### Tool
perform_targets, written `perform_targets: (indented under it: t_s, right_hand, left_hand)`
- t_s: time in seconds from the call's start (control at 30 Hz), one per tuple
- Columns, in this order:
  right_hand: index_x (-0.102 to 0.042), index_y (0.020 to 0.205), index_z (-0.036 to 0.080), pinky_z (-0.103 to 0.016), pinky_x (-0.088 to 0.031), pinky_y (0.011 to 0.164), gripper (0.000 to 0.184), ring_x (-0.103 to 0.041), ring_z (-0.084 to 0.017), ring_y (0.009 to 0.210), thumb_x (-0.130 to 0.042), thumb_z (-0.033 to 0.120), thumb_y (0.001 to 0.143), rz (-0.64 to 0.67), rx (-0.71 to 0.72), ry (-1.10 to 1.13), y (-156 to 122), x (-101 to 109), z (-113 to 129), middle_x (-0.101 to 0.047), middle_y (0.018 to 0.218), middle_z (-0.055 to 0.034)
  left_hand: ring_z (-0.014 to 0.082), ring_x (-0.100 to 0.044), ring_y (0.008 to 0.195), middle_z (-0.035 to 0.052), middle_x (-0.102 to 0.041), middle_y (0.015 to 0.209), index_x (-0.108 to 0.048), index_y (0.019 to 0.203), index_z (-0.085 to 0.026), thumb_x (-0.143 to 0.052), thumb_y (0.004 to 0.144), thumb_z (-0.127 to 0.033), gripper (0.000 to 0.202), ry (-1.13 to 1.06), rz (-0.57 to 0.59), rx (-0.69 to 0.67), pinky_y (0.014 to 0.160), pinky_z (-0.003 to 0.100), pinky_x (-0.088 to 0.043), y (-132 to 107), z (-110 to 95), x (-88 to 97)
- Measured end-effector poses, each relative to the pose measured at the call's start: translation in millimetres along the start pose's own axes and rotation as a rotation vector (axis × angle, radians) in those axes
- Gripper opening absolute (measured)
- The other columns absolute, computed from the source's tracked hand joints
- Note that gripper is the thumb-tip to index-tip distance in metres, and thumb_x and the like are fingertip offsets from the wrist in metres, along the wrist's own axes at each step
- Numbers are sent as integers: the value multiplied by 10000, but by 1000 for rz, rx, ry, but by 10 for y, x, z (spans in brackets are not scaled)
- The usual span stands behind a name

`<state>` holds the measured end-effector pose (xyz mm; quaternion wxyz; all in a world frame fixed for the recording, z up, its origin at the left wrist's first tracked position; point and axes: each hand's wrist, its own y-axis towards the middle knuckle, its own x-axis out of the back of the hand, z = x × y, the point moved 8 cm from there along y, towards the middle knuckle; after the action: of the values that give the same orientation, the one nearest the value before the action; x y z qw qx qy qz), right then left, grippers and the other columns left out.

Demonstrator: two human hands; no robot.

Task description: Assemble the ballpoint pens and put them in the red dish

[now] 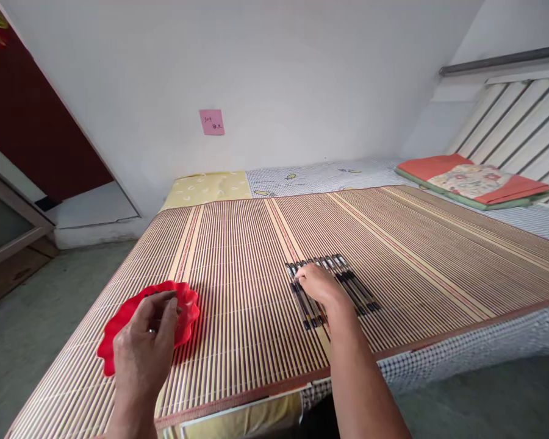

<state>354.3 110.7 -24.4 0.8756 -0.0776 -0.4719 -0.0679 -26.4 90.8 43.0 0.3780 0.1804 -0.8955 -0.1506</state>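
A row of dark pens (pixel 357 292) lies side by side on the bamboo mat (pixel 238 292). Over the left part of this row is my right hand (pixel 318 282), its fingers closed at the upper ends of the pens; whatever they pinch is hidden. My left hand (pixel 149 329), with a ring on one finger, hangs above a red scalloped plate (pixel 190 308). Its thumb and fingers are pinched together, and what is between them I cannot make out. Small dark pieces (pixel 152 294) show at the plate's far side, partly behind the fingers.
Beneath the mat is a bed with a patterned sheet (pixel 302 177). A folded orange and floral cloth (pixel 476 177) rests at the far right by a white slatted headboard (pixel 521 116). On the white wall is a pink note (pixel 211 122). Grey floor (pixel 80 274) lies to the left.
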Motion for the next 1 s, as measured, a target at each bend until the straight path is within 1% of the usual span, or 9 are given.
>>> perform_targets:
  t_s: [0.1, 0.27, 0.37, 0.5, 0.63, 0.7, 0.8, 0.9, 1.0]
  right_hand:
    - [-795, 865, 190, -296, -437, 694, 179, -688, -227, 820, -620, 217, 890, 33, -16, -28, 33, -70, -30, -766, 869, -121]
    - [-791, 855, 184, -301, -414, 689, 184, -679, -225, 758, -617, 227, 897, 74, -50, -60, 47, -136, -62, -756, 834, -125]
    - [-785, 862, 177, -290, -395, 667, 191, -668, -220, 755, -606, 229, 904, 83, -51, -66, 53, -158, -60, -753, 845, -131]
    - [-781, 850, 173, -285, -380, 659, 199, -651, -214, 756, -596, 226, 901, 97, -17, -61, 58, -205, 4, -738, 817, -116]
    - [-764, 802, 175, -260, -370, 672, 183, -631, -191, 781, -597, 180, 877, 121, 44, -49, 73, -258, 126, -713, 778, -71]
    - [-745, 773, 180, -247, -360, 659, 197, -612, -175, 758, -579, 156, 876, 130, 59, -48, 78, -266, 158, -691, 750, -47]
    - [-674, 658, 180, -253, -318, 605, 260, -536, -151, 629, -553, 128, 882, 139, 36, -67, 70, -264, 136, -603, 645, -18]
    - [-570, 551, 182, -274, -265, 560, 307, -450, -131, 532, -604, 111, 848, 154, -15, -101, 51, -283, 89, -491, 561, 7]
    - [-548, 555, 184, -284, -262, 556, 287, -473, -134, 523, -664, 81, 797, 165, -64, -133, 46, -337, 90, -494, 560, 5]
  left_hand:
    - [194, -714, 647, 9, -754, 752, -726, 1043, -258, -580, 881, -470, 304, 11, 12, -12, 572, 281, -533, -16, -59, -11]
    - [185, -691, 629, -3, -746, 725, -733, 998, -267, -584, 873, -445, 264, 22, -12, -26, 644, 303, -546, -31, -137, 13]
    - [191, -699, 645, 3, -750, 739, -733, 995, -265, -581, 872, -446, 266, 10, 0, -23, 653, 310, -551, -36, -145, 1]
    - [187, -700, 655, 6, -746, 749, -733, 995, -261, -584, 877, -443, 263, -4, 0, -28, 659, 306, -547, -37, -142, -7]
    - [202, -718, 700, 14, -753, 769, -729, 1008, -250, -579, 882, -443, 274, -20, 21, -40, 681, 321, -543, -28, -124, -31]
    - [208, -725, 716, 18, -759, 775, -725, 1005, -246, -581, 885, -438, 268, -35, 47, -51, 676, 326, -538, -26, -120, -53]
    - [206, -726, 713, 17, -761, 766, -725, 1002, -244, -591, 900, -419, 243, -50, 47, -70, 662, 323, -526, -34, -126, -65]
    - [194, -725, 695, 10, -764, 766, -726, 1016, -238, -598, 916, -412, 238, -72, 45, -84, 644, 309, -524, -47, -117, -93]
    - [184, -725, 677, 7, -769, 768, -727, 1033, -236, -610, 914, -428, 255, -97, 86, -84, 597, 284, -520, -53, -80, -168]
